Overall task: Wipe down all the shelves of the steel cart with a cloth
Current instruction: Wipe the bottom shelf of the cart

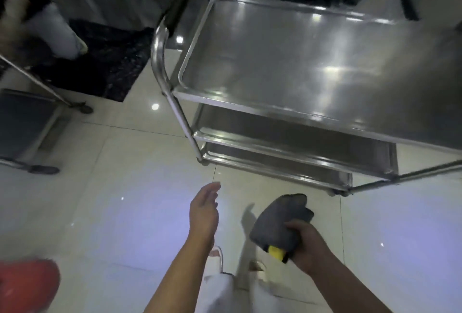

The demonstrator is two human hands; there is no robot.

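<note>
A three-shelf steel cart (300, 57) stands in front of me, filling the upper right. Its top shelf is bare and shiny; the middle shelf (287, 137) and bottom shelf (275, 165) show as narrow strips below it. My right hand (308, 245) grips a folded grey cloth (280, 220) with a yellow tag, held low in front of the cart and apart from it. My left hand (203, 212) hangs beside it with fingers straight and relaxed, holding nothing, above the floor tiles.
The cart's curved push handle (160, 45) rises at its left end. Another person's legs (60, 30) stand at the far left on a dark mat (107, 62). A second wheeled frame (37, 122) sits at left. A red object (27, 285) lies at bottom left.
</note>
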